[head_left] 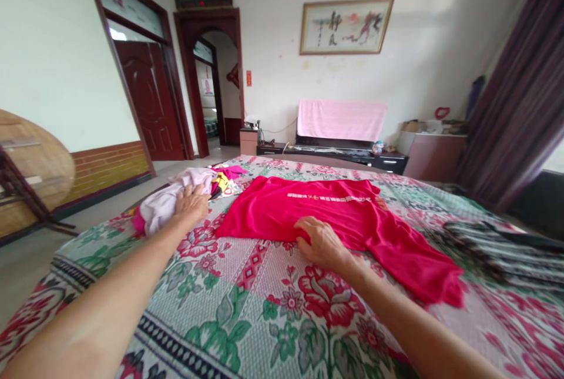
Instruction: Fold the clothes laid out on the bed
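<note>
A red garment with a line of pale printed lettering (273, 208) lies spread across the flowered cloth (247, 308), one part trailing toward the near right. On its near edge rests my right hand (324, 244), the fingers slightly bent and the thumb apart from them. My left hand (192, 204) lies on a heap of clothes at the left, fingers spread over a pale lilac garment (161, 203). Yellow-and-black cloth (221, 182) and a bright pink piece (235, 170) show beside it in the heap.
A black-and-white striped garment (493, 250) lies at the right on the flowered cloth. Beyond stands a low black cabinet (388, 163), with a pink towel (341, 119) draped over something on it. A round wooden tabletop (39, 161) leans at the left.
</note>
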{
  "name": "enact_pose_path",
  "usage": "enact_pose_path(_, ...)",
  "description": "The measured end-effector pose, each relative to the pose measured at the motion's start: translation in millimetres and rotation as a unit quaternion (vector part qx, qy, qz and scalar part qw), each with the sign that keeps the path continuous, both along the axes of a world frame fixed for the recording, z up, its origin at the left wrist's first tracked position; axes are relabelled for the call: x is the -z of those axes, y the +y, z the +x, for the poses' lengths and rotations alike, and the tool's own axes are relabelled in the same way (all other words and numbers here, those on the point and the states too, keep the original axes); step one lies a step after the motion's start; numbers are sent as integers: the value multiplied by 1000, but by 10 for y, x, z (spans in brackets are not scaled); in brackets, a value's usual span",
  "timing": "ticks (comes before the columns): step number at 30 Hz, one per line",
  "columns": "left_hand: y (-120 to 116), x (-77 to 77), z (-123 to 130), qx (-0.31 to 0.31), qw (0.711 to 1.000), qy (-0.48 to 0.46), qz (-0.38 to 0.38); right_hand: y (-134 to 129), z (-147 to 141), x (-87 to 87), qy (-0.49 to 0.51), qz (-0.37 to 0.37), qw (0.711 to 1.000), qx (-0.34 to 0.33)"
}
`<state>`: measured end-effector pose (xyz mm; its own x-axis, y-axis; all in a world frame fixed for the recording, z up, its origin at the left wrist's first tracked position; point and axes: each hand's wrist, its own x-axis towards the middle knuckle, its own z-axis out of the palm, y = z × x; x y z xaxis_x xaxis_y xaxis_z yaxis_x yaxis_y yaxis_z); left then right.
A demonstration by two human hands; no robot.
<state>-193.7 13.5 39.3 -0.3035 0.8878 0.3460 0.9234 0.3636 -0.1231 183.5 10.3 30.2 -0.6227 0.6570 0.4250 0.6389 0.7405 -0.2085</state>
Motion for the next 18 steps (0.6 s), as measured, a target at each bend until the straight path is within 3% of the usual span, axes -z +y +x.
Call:
enact_pose_path(4,-38,-68,-61,-45,999,-23,2,-80,-894,32,15,-27,997,-76)
enact_pose_path(9,-43,-108,-113,-44,998,-25,-48,-225,-1668,-4,-5,-59,995,-77)
enact_pose_path(14,-150,-103,-281,5,999,9,-43,-297,-1872,7,-4,-66,995,-74)
enact_pose_path(18,-183,-88,-229,-11,1000,9,-6,-302,-1850,51,4,-74,994,-76)
